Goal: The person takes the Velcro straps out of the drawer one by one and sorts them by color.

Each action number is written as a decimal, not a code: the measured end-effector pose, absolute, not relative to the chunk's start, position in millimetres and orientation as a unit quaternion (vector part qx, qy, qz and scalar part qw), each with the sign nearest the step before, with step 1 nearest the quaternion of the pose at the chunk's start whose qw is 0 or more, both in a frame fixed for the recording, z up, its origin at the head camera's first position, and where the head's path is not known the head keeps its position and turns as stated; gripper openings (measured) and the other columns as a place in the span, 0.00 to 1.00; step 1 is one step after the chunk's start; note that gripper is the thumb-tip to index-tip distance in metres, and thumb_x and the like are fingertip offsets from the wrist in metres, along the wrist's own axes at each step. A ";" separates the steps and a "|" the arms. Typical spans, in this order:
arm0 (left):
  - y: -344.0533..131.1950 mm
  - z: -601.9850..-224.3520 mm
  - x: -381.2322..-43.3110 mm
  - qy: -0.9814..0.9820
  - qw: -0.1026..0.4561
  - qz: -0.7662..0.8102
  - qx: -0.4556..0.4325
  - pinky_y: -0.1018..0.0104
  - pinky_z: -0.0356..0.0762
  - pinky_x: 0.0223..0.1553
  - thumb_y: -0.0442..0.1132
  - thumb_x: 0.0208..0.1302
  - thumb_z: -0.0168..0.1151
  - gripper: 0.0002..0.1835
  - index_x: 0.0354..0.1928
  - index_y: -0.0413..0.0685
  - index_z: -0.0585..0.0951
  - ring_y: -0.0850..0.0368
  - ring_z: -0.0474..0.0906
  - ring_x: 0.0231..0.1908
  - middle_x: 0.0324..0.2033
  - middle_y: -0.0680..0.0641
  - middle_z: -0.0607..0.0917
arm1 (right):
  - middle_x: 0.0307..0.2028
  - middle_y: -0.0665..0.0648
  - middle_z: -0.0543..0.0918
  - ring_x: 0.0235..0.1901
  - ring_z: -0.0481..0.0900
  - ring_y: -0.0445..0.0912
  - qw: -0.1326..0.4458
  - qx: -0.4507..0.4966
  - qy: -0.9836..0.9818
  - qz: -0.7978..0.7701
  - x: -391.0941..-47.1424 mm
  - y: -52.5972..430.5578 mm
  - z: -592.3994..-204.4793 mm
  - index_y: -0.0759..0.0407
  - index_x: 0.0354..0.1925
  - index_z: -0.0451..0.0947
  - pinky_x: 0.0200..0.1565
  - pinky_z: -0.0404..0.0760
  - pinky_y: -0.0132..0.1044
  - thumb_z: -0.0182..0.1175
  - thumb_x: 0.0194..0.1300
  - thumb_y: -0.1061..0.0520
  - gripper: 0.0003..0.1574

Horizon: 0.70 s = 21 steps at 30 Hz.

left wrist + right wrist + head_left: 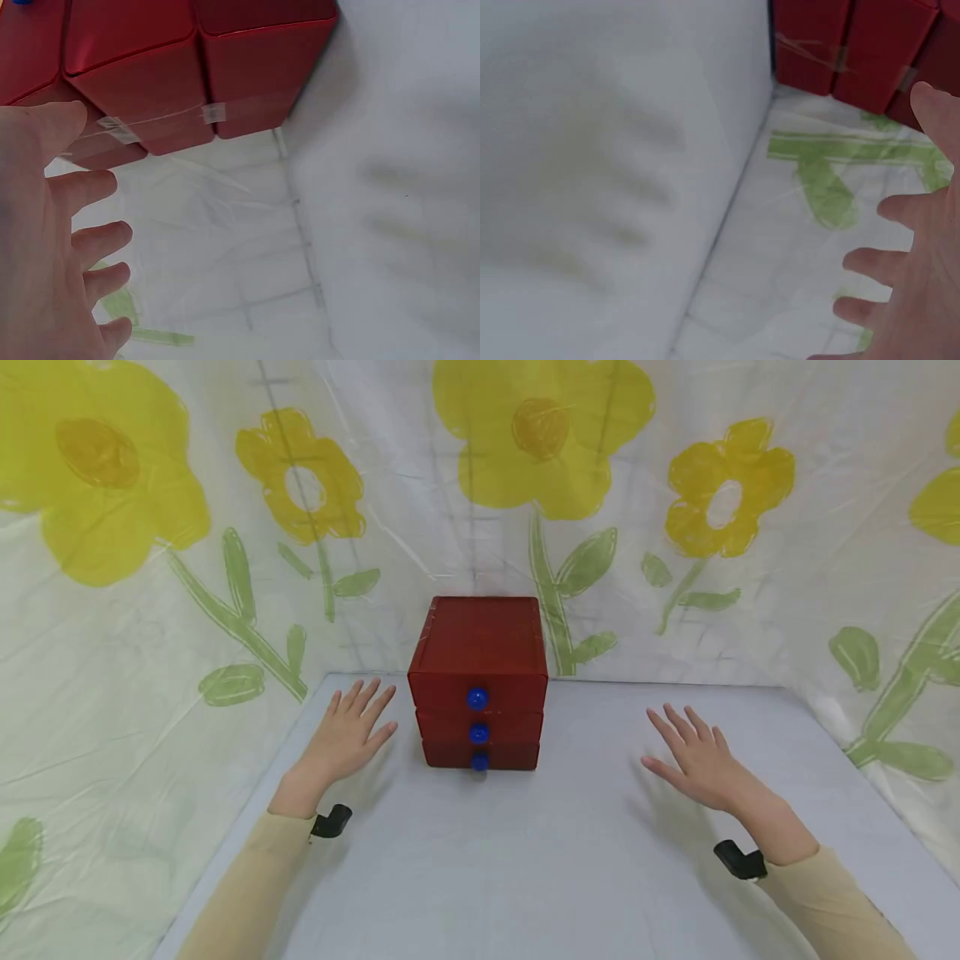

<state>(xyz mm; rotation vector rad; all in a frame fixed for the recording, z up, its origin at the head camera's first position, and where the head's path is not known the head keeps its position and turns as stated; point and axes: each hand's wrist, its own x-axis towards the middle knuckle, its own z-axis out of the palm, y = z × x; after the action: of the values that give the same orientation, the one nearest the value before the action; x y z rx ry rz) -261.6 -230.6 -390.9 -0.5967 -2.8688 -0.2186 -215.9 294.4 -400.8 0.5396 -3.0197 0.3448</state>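
A small red chest of drawers (480,639) stands at the back middle of the table, its three drawers closed, each with a round blue knob (477,698). To its left, my left hand (341,739) is held with fingers spread and holds nothing. My right hand (701,764) is farther off on the right side, fingers also spread, with nothing in it. Both hands cast soft shadows on the tabletop. Strips of clear tape (214,113) cross the side of the red chest in the left wrist view; tape shows on its other side in the right wrist view.
The pale table (525,860) extends in front of the chest and to both sides. Behind it hangs a white curtain (405,552) printed with yellow flowers and green leaves, which also runs along the left and right. A black band piece (332,821) sits at the left wrist.
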 end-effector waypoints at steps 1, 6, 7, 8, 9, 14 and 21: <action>-230.4 -388.6 -261.1 -0.971 0.102 -0.073 -0.202 0.37 0.38 0.70 0.56 0.72 0.42 0.33 0.74 0.50 0.55 0.38 0.41 0.73 0.73 0.39 0.53 | 0.72 0.69 0.47 0.71 0.40 0.69 0.029 0.177 -0.977 0.112 -216.4 294.1 -399.5 0.53 0.75 0.43 0.60 0.43 0.75 0.48 0.68 0.34 0.49; -228.4 -378.0 -260.0 -0.970 0.110 -0.075 -0.204 0.36 0.38 0.69 0.56 0.72 0.43 0.33 0.73 0.49 0.56 0.37 0.42 0.73 0.73 0.39 0.53 | 0.72 0.69 0.48 0.71 0.40 0.69 0.038 0.189 -0.975 0.114 -217.7 291.4 -390.2 0.52 0.75 0.43 0.61 0.43 0.74 0.49 0.68 0.34 0.49; -228.2 -376.5 -260.4 -0.970 0.112 -0.074 -0.205 0.36 0.38 0.69 0.56 0.72 0.43 0.33 0.73 0.49 0.56 0.37 0.42 0.73 0.73 0.39 0.54 | 0.72 0.69 0.48 0.71 0.40 0.68 0.041 0.191 -0.974 0.113 -218.2 290.9 -388.5 0.53 0.75 0.43 0.61 0.44 0.74 0.49 0.68 0.34 0.49; -227.9 -374.9 -260.8 -0.969 0.113 -0.075 -0.205 0.36 0.38 0.69 0.56 0.72 0.43 0.33 0.73 0.49 0.56 0.37 0.42 0.73 0.73 0.39 0.53 | 0.72 0.69 0.48 0.71 0.41 0.68 0.044 0.193 -0.974 0.112 -218.7 290.0 -386.7 0.53 0.75 0.43 0.61 0.44 0.73 0.49 0.68 0.34 0.50; -227.7 -373.2 -261.4 -0.969 0.114 -0.075 -0.205 0.37 0.37 0.69 0.56 0.72 0.43 0.33 0.73 0.50 0.56 0.38 0.42 0.73 0.73 0.39 0.53 | 0.72 0.69 0.48 0.71 0.41 0.68 0.046 0.196 -0.973 0.111 -219.3 289.2 -385.0 0.53 0.75 0.42 0.62 0.44 0.73 0.49 0.68 0.34 0.50; -227.1 -363.9 -264.3 -0.967 0.126 -0.075 -0.209 0.36 0.38 0.69 0.56 0.72 0.43 0.33 0.73 0.50 0.56 0.37 0.43 0.73 0.72 0.39 0.54 | 0.72 0.70 0.50 0.70 0.43 0.68 0.057 0.209 -0.971 0.097 -222.4 283.1 -375.3 0.57 0.75 0.43 0.64 0.46 0.69 0.50 0.67 0.34 0.52; -227.3 -347.5 -266.6 -0.965 0.131 -0.074 -0.213 0.37 0.38 0.69 0.56 0.72 0.43 0.33 0.73 0.50 0.56 0.37 0.44 0.72 0.72 0.38 0.55 | 0.71 0.70 0.51 0.70 0.45 0.68 0.079 0.235 -0.965 0.090 -224.9 272.2 -359.4 0.61 0.74 0.45 0.65 0.49 0.65 0.52 0.66 0.35 0.52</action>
<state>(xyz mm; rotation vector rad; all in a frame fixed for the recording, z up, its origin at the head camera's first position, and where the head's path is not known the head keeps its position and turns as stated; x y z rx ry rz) -266.6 -227.3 -347.5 -0.6190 -2.8028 -0.2157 -224.9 272.2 -359.4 0.7020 -2.8867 0.2706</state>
